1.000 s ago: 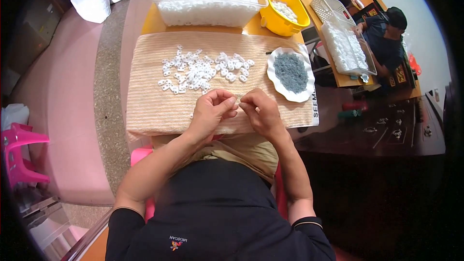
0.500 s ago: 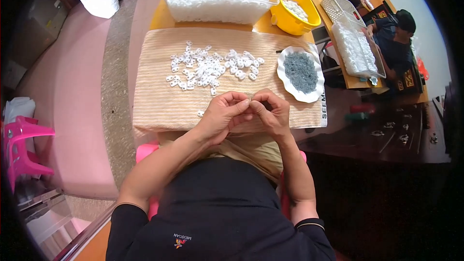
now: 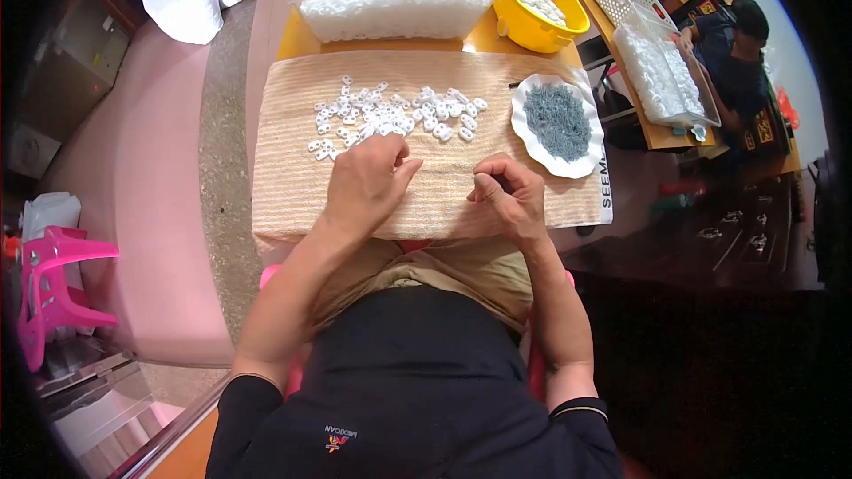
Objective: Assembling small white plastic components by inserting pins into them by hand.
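Observation:
Small white plastic pieces with holes (image 3: 435, 113) lie in a loose pile on a striped tan towel (image 3: 302, 200). My left hand (image 3: 366, 182) is over the near edge of that pile. Its thumb stands apart, while the other fingertips are bent down and hidden beneath the hand. To its right, my right hand (image 3: 513, 197) hovers above the towel with thumb and forefinger pinched together. Whatever is in that pinch is too small to name. Many tiny grey parts (image 3: 556, 121) fill a white scalloped dish (image 3: 568, 167) beyond my right hand.
A clear bin (image 3: 390, 19) heaped with white pieces and a yellow basin (image 3: 543, 37) stand behind the towel. On the right a person (image 3: 735, 58) sits at another table with a white-filled bin (image 3: 657, 80). A pink stool (image 3: 67, 279) stands at left.
My hands, which met over the towel, have parted. The left one has moved forward and left to the white pieces; the right has shifted slightly right and stays pinched.

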`<control>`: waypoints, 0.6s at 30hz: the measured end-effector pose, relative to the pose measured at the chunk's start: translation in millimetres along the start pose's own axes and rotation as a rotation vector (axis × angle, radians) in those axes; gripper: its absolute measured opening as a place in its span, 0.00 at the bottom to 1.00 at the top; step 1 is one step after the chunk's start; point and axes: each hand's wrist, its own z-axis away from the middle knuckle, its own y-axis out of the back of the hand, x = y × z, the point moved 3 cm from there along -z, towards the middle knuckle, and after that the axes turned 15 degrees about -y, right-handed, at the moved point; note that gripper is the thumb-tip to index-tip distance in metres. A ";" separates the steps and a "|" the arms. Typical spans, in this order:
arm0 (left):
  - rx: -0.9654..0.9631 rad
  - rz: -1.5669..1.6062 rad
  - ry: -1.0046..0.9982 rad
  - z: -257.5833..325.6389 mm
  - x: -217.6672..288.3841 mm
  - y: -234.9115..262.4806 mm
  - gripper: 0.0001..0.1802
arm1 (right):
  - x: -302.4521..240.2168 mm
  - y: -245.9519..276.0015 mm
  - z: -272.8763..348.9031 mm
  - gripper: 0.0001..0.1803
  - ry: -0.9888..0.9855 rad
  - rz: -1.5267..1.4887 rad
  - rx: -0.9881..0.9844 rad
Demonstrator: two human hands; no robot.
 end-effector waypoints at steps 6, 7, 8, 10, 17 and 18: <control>-0.200 -0.175 0.008 6.8 -10.5 -9.5 0.12 | 4.4 2.7 -2.7 0.03 0.041 0.046 -0.007; -0.201 -0.175 0.007 6.4 -10.2 -9.9 0.12 | 4.6 3.0 -3.0 0.03 0.042 0.045 -0.005; -0.192 -0.195 0.009 6.5 -10.6 -9.5 0.11 | 5.2 2.7 -3.2 0.03 0.043 0.048 -0.009; -0.182 -0.214 0.010 7.1 -12.1 -9.1 0.11 | 6.2 2.9 -3.3 0.03 0.046 0.051 -0.011; -0.177 -0.146 -0.001 6.4 -15.4 -9.1 0.06 | 10.7 3.9 -5.0 0.03 0.046 0.086 -0.003; -0.186 -0.107 -0.022 6.1 -15.1 -9.0 0.06 | 10.7 3.5 -5.1 0.03 0.042 0.097 0.002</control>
